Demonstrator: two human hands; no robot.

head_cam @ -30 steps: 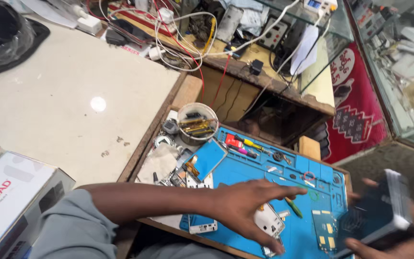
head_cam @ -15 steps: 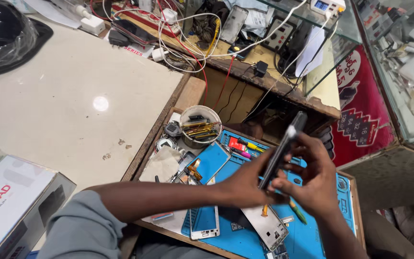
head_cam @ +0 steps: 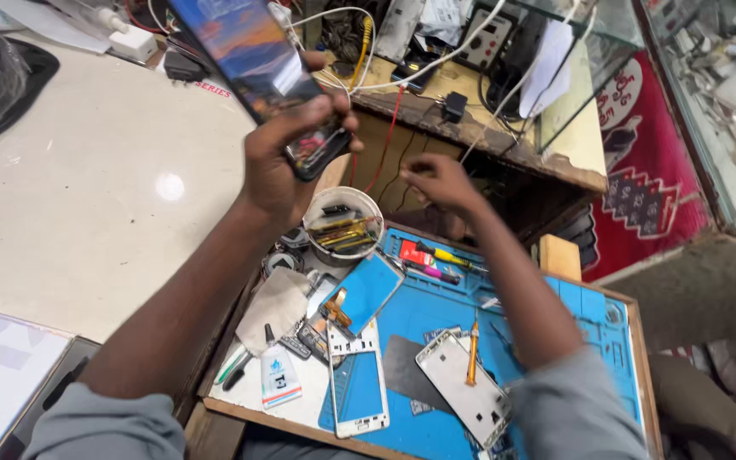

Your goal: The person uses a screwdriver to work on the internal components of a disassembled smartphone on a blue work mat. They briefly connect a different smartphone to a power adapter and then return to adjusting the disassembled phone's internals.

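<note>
My left hand (head_cam: 278,158) is raised over the bench, gripping the lower end of a black smartphone (head_cam: 249,60) whose screen shows a colourful picture. My right hand (head_cam: 440,179) hovers to the right of the phone, apart from it, with fingers curled shut and nothing visible in them. Below both hands lies a blue repair mat (head_cam: 555,315). On it are a white phone frame (head_cam: 462,396) with an orange screwdriver (head_cam: 473,349) across it, a white-edged screen panel (head_cam: 358,388) and a blue panel (head_cam: 366,288).
A small white bowl (head_cam: 313,213) of tools stands under my left hand. A glue bottle (head_cam: 278,375), a cloth (head_cam: 274,307) and coloured screwdrivers (head_cam: 436,255) lie around the mat. A white counter (head_cam: 87,213) spreads left, tangled cables (head_cam: 385,51) lie behind, and a glass cabinet (head_cam: 709,102) stands right.
The phone went from my right hand to my left, which lifted off the mat and raised it up to the left. My right hand let go and now hangs shut beside it.
</note>
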